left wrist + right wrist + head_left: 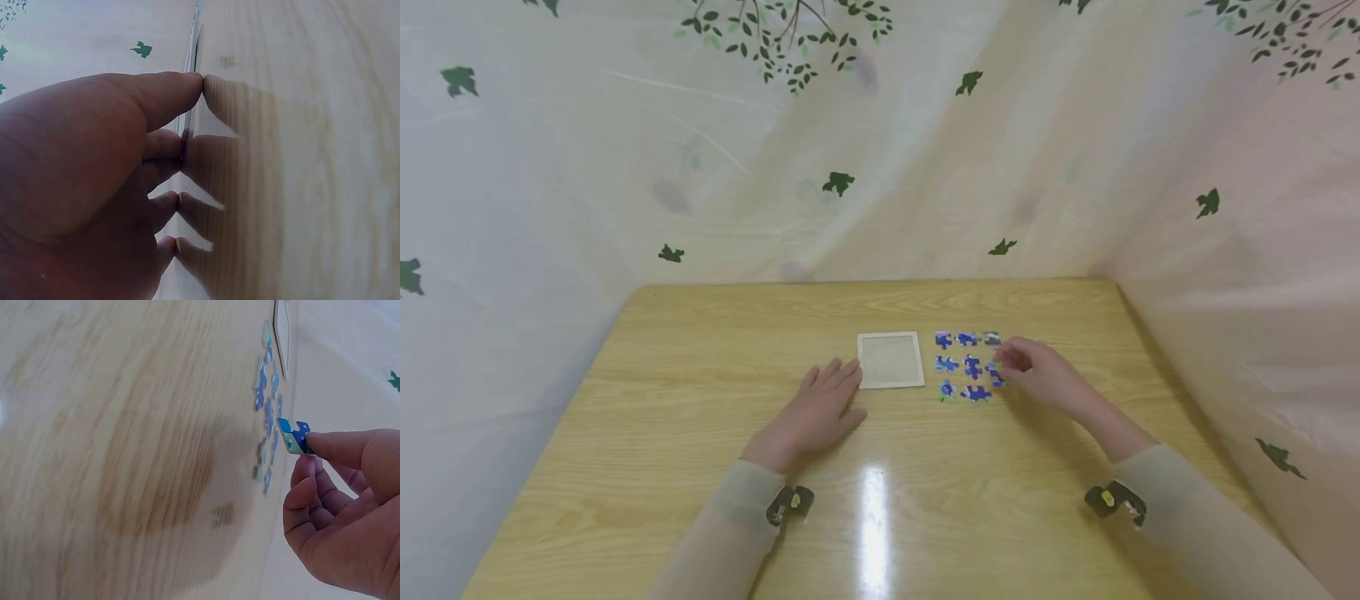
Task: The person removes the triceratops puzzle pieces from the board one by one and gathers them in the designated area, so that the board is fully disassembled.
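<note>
A white square puzzle frame (891,360) lies on the wooden table (700,433). To its right several blue puzzle pieces (967,366) lie laid out in rows. My left hand (824,406) rests flat on the table, its fingertips (187,140) touching the frame's left edge (189,94). My right hand (1037,375) is at the right side of the pieces and pinches one blue puzzle piece (294,435) between thumb and forefinger, lifted just off the table. The other pieces (265,419) stay on the wood.
A leaf-patterned curtain (880,142) walls the table at the back and on both sides. Bare wood spreads to the left of the frame and toward the front edge, with a light glare (874,517) near me.
</note>
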Available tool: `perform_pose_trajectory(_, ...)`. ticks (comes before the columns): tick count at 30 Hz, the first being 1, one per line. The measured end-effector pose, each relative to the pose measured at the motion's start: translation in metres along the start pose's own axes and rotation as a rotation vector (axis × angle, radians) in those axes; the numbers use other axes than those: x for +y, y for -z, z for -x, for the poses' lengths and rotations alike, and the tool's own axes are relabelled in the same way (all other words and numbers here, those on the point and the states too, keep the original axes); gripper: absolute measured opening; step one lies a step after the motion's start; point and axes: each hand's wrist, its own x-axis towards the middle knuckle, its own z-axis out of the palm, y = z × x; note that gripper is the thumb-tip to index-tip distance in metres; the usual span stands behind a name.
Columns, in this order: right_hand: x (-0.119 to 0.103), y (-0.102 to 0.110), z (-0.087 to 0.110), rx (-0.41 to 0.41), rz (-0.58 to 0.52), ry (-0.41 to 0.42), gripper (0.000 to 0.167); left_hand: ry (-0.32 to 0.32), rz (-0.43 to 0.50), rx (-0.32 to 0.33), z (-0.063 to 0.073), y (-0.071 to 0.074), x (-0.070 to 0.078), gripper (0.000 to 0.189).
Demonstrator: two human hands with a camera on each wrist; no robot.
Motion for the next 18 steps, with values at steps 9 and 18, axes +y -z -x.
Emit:
perform_pose_trajectory(9, 0.011, 0.007, 0.009, -0.042, -0.011, -0.013, 0.015, 0.004, -0.008, -0.010, -0.001, 0.000, -0.001, 0.074)
perform_pose_trajectory(18, 0.016, 0.004, 0.011, -0.088, -0.016, -0.048, 0.011, -0.005, -0.007, -0.006, 0.000, 0.000, 0.000, 0.074)
